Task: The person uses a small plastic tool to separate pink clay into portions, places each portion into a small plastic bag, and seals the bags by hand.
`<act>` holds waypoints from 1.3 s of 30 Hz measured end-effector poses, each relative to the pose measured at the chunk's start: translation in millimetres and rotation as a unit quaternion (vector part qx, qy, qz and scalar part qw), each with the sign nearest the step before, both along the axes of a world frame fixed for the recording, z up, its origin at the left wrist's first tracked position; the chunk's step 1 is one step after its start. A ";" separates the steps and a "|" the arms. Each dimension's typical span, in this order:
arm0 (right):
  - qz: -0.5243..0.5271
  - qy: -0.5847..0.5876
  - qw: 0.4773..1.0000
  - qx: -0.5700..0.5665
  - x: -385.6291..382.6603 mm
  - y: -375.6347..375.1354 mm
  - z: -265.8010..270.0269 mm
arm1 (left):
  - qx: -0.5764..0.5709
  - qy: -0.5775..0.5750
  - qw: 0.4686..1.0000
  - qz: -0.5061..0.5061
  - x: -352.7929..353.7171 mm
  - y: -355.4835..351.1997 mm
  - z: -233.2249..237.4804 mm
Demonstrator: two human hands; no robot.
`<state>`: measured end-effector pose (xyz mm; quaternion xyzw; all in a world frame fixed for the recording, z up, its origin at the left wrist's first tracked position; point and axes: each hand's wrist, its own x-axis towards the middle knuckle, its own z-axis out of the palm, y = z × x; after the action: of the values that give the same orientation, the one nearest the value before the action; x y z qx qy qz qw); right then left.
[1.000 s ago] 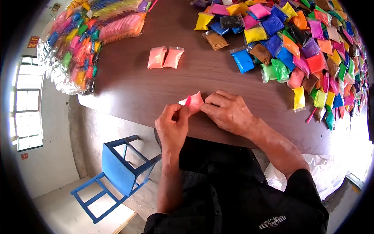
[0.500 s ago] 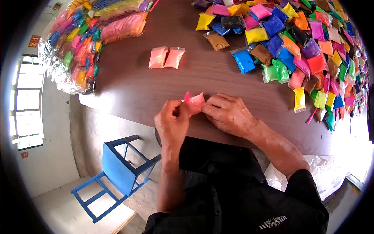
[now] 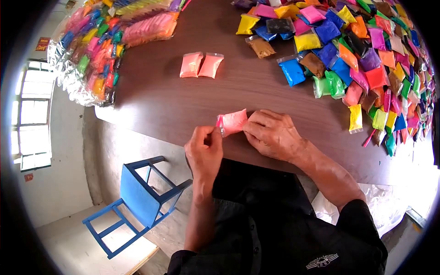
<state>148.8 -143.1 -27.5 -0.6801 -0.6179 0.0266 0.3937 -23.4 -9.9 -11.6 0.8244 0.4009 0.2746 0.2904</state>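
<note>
A small salmon-pink packet [image 3: 233,122] is held just above the brown table near its front edge. My left hand [image 3: 204,147] pinches its clear left end, where a bright pink strip [image 3: 219,121] shows beside the fingers. The fingers of my right hand [image 3: 274,134] are closed on the packet's right end. Farther back, two more salmon-pink packets [image 3: 190,65] [image 3: 211,65] lie side by side on the table.
A large heap of multicoloured packets [image 3: 327,39] covers the table's right side. Clear bags of coloured packets [image 3: 94,50] stand at the back left. A blue chair [image 3: 140,196] is on the floor at left, and clear plastic [image 3: 380,204] lies below the table at right.
The held packet now lies flatter between my hands, with more of its face showing. My left hand has shifted slightly down, and the pink strip stands lower. The whole view has moved a little.
</note>
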 end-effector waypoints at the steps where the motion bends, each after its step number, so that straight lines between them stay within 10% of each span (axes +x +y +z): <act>1: -0.002 -0.008 1.000 -0.007 0.0 0.9 1.1 | 0.009 0.001 1.000 0.007 -2.8 6.2 -0.3; 39: 0.031 -0.199 0.963 -0.179 -34.1 5.0 30.9 | 0.130 -0.147 0.977 0.085 -15.8 75.2 -31.9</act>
<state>114.6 -138.1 3.4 -0.7114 -0.6898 0.0128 0.1336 -39.2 65.3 -43.6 0.7686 0.3830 0.4663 0.2126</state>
